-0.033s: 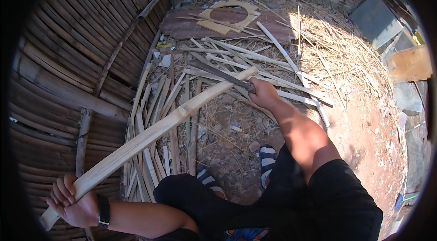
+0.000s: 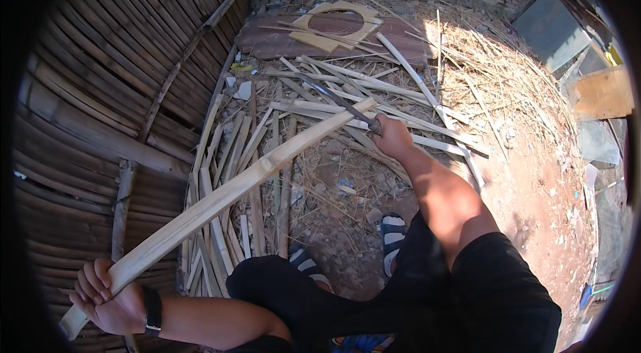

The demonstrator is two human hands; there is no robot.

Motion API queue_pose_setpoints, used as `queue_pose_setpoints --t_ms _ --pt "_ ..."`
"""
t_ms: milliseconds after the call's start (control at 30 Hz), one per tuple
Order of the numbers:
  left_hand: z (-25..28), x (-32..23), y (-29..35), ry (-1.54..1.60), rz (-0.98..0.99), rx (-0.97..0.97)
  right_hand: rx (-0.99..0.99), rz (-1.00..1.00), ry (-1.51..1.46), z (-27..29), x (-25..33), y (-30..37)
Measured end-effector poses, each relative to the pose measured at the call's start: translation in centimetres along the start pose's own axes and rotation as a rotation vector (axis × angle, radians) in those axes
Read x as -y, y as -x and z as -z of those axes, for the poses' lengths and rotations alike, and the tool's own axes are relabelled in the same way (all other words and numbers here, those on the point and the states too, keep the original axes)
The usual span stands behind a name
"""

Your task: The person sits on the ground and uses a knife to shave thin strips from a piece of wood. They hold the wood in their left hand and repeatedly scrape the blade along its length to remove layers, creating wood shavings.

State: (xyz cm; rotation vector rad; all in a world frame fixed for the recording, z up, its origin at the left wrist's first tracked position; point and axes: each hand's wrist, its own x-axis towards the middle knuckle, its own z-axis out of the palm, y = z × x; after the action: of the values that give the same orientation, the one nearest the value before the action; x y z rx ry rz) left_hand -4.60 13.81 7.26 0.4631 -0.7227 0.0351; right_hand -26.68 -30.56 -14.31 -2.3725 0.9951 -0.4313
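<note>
At near left, the left hand (image 2: 115, 301) clasps a pale slat (image 2: 247, 177), seemingly steadying it — the right hand (image 2: 394, 135) grips a long blade (image 2: 325, 91).

The left hand (image 2: 107, 296) and the right hand (image 2: 394, 136) are bare. A broad black strap (image 2: 153, 309) with a pale metal buckle (image 2: 153, 327) circles the left wrist. The shirt (image 2: 507, 306) is black, its right sleeve (image 2: 484, 256) short and loose. A mostly blue print (image 2: 364, 343) shows low down. The bottoms (image 2: 270, 279) are black, the sandals (image 2: 392, 234) dark with wide pale bands.
</note>
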Motion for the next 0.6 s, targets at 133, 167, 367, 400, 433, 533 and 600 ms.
queue_pose_setpoints --t_ms 133,167,367,400,433,533,600 --pt "0.5 -0.1 -0.2 -0.014 -0.022 -0.025 -0.045 -0.372 0.037 -2.0 -8.5 -1.5" --pt "0.3 0.3 -0.2 0.005 -0.007 -0.014 -0.069 -0.426 0.059 -2.2 -9.3 -1.6" --pt "1.4 0.0 -0.4 0.091 0.019 0.068 -0.178 -0.251 -0.108 -1.1 -7.4 -3.2" --pt "1.5 -0.1 -0.3 0.077 0.008 0.057 -0.163 -0.190 -0.141 -0.8 -6.0 -3.0" --pt "1.2 -0.1 -0.3 0.069 0.000 0.050 -0.154 -0.132 -0.174 -0.2 -4.7 -2.6" --pt "0.6 0.1 -0.1 0.035 -0.057 -0.009 -0.125 0.057 -0.177 0.2 -4.3 -2.2" --pt "0.5 0.0 -0.1 0.036 -0.073 -0.027 -0.129 0.084 -0.177 0.3 -4.7 -2.3"
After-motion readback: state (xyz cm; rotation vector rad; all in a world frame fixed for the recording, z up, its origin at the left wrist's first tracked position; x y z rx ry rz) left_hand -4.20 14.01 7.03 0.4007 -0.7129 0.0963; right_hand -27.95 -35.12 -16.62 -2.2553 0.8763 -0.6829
